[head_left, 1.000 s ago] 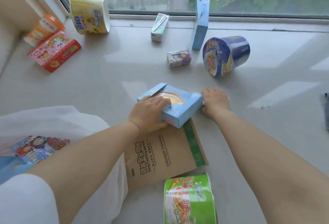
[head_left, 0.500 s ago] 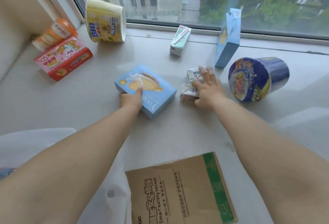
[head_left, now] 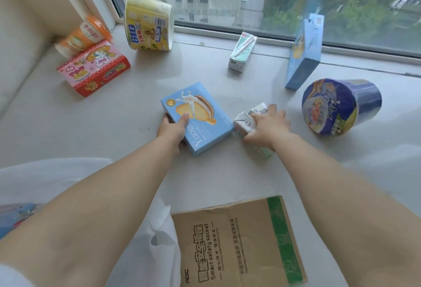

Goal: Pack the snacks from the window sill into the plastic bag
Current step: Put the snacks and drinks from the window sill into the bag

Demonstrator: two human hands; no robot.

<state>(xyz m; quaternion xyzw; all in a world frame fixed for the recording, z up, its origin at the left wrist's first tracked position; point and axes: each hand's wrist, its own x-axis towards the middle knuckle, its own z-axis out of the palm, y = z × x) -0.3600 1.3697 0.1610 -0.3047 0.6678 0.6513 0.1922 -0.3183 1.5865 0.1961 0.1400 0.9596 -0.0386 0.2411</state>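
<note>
Snacks lie scattered across the window sill (head_left: 114,127) in front of me. My left hand (head_left: 172,130) grips the near corner of a flat blue biscuit box (head_left: 200,120), thumb pressed on its top face and the other fingers tucked under its left edge; the box lies on the sill. My right hand (head_left: 266,127) is closed over a small white drink carton (head_left: 247,122) lying on its side just to the right of the biscuit box, with a second small carton (head_left: 259,109) showing just beyond my fingers (head_left: 274,110).

Farther off, a purple noodle cup (head_left: 341,106) lies on its side at the right. A tall blue box (head_left: 304,54) stands upright near the glass, and a pale green drink carton (head_left: 242,52) stands to its left. A yellow noodle bowl (head_left: 148,22) is tipped on its side by the window frame. In the left corner an orange cup (head_left: 84,36) lies next to a red and pink box (head_left: 93,69).

Close to me, the white plastic bag (head_left: 145,241) spreads under my left arm, with colourful packets (head_left: 16,218) showing at its left edge. A brown cardboard box (head_left: 237,243) with a green stripe lies beside the bag on the right.
</note>
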